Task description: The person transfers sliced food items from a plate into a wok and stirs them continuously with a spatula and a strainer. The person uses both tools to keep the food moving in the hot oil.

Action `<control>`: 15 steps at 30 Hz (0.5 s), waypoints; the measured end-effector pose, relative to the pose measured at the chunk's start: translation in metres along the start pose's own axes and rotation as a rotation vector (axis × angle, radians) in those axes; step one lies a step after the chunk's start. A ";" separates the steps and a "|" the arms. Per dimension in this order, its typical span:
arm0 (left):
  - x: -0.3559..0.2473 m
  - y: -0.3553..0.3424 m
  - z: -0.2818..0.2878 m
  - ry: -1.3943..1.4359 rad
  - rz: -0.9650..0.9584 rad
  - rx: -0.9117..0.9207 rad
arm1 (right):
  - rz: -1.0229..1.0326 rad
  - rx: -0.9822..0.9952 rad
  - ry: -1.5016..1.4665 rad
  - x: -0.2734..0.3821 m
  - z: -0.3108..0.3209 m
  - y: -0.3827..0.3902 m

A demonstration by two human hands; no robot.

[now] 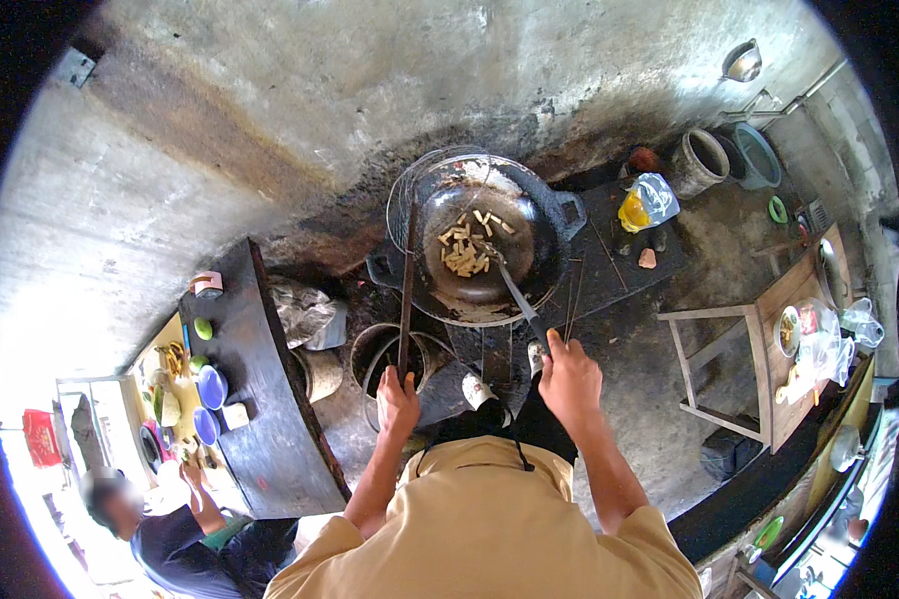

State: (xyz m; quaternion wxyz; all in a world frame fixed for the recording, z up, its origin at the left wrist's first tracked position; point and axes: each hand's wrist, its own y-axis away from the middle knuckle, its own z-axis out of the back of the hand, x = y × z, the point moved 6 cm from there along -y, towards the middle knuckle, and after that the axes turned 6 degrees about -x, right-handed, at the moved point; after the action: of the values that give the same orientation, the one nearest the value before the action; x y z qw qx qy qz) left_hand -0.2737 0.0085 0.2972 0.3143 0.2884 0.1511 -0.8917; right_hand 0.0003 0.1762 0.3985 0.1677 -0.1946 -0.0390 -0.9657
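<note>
A big dark wok [552, 250] stands ahead of me, with short tan food pieces [463, 256] gathered in its bottom. My right hand [570, 379] is closed around the dark grip of a metal spatula [514, 290], whose blade end is among the pieces. In my left hand [399, 402] is the long dark handle [407, 285] of a wire skimmer. The skimmer's round wire head [394, 205] overlaps the wok's upper left side. Whether it touches the wok, I cannot tell.
Left of me is a dark table [270, 429]; a person in dark clothes [185, 539] sits beyond it. A bucket [320, 374] stands beside the wok. At right are a plastic bag with yellow contents [644, 205] and a wooden table [769, 309]. A concrete wall [390, 80] rises behind.
</note>
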 end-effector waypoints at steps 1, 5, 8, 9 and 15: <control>0.001 0.000 -0.001 -0.001 0.009 0.008 | 0.022 0.006 0.035 0.008 0.003 0.006; 0.002 -0.001 -0.002 -0.034 0.009 0.016 | -0.030 0.032 -0.216 0.023 -0.008 0.022; 0.000 0.000 0.001 -0.060 0.002 -0.008 | -0.064 0.091 -0.414 0.020 -0.043 0.020; 0.000 0.000 0.001 -0.082 0.006 -0.008 | -0.184 0.151 -0.489 0.013 -0.063 0.015; 0.000 0.000 0.002 -0.041 0.028 -0.015 | -0.517 0.150 -0.668 -0.022 -0.128 -0.022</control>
State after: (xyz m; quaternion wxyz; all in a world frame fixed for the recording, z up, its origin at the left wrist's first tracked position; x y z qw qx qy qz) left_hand -0.2750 0.0078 0.2989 0.3320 0.2696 0.1471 -0.8919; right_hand -0.0343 0.1853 0.2721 -0.0881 -0.4677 -0.2087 -0.8544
